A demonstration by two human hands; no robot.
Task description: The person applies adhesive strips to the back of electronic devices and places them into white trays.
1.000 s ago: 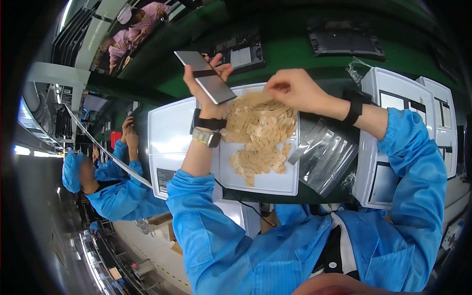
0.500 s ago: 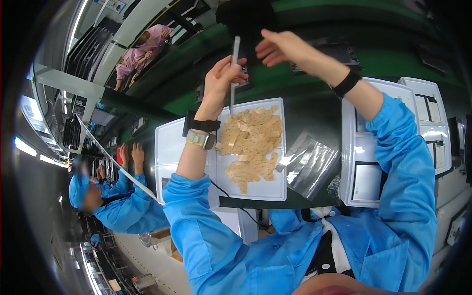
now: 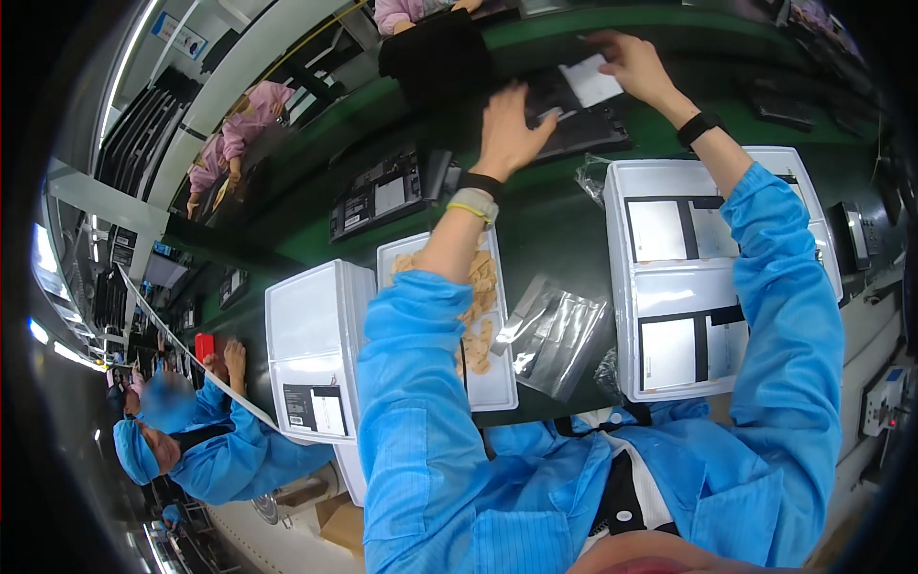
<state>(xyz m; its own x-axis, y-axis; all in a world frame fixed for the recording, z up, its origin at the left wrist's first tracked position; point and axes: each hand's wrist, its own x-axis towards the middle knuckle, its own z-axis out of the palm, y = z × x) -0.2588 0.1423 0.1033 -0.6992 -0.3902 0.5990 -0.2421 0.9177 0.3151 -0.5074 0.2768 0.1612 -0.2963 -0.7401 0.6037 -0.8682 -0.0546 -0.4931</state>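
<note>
On the green worktop (image 3: 564,206), three white trays sit near the body: one blank (image 3: 316,335), one holding tan chips (image 3: 483,287), one with panels (image 3: 669,287). Farther out, the left hand (image 3: 507,129) lies flat and open on one dark device (image 3: 574,120); the right hand (image 3: 626,62) pinches one white sheet (image 3: 591,81). Stretched this far, the sheet could land crooked.

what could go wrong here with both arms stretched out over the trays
1. The left sleeve lies across the tray of tan pieces; pulling back could sweep some off.
2. The left hand only presses flat on the dark device while the right hand works the white sheet, so the device may slide.
3. The clear bags lie loose near the table edge and might get knocked down.
</note>
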